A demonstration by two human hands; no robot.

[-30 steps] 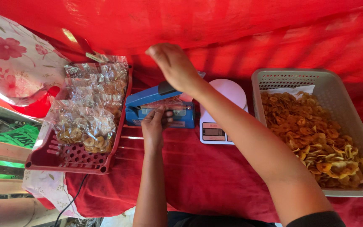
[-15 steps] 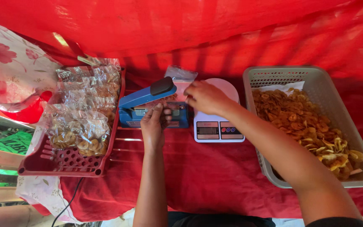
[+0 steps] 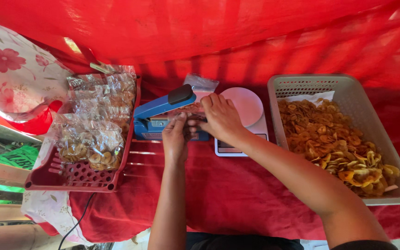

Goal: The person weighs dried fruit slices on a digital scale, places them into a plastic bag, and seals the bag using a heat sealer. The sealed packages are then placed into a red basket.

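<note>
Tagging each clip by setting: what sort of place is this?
Probably a small home or stall snack-packing table: a blue bag sealer, a white scale, a basket of chips and a red tray of filled bags.

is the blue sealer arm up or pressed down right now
Up. The blue sealer has its arm tilted upward, the black knob end raised clear of the base, while both the left hand and right hand hold a bag at its bar.

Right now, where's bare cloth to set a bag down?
Free: red cloth in front of the scale, between the red tray and grey basket. Crowded: around the blue sealer, where left hand and right hand meet.
</note>
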